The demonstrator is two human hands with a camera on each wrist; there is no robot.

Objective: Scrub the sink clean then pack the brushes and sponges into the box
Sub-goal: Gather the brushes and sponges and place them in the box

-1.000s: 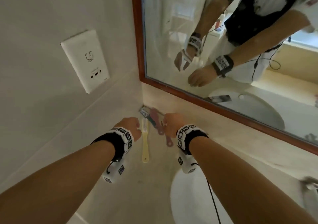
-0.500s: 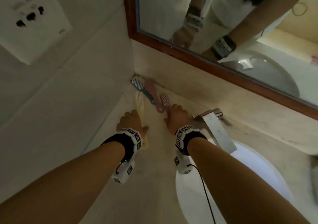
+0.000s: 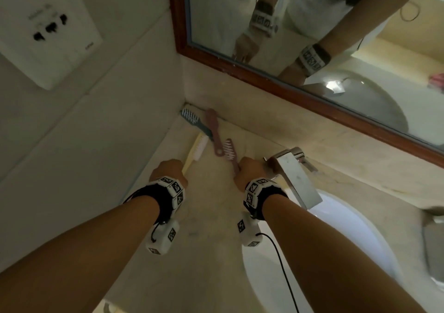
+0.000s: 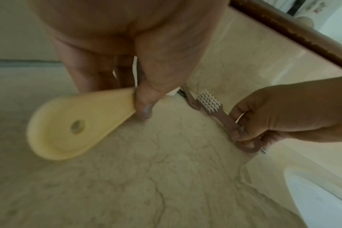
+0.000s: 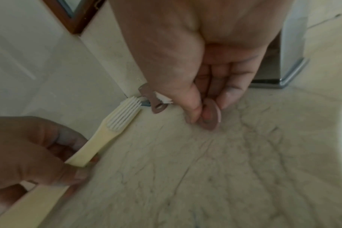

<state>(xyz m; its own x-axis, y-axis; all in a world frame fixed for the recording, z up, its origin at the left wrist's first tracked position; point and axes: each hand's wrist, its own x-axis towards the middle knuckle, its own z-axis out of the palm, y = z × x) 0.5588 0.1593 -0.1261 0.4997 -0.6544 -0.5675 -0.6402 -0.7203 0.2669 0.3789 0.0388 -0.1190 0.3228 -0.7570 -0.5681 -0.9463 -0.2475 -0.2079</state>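
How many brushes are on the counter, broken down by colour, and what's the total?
Yellow brush, held by the left hand: 1
Pink brushes, one held by the right hand, one lying loose: 2
Blue brush: 1
Total: 4

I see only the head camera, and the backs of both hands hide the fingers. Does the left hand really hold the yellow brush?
Observer: Yes. The left hand grips the pale yellow plastic brush with the thumb on top of the handle.
Operator: And the right hand?
Observer: The right hand pinches the dusty pink plastic brush at its ring end, between thumb and fingers.
Operator: Has the yellow handle a hole?
Observer: Yes, one round hole in its wide end.
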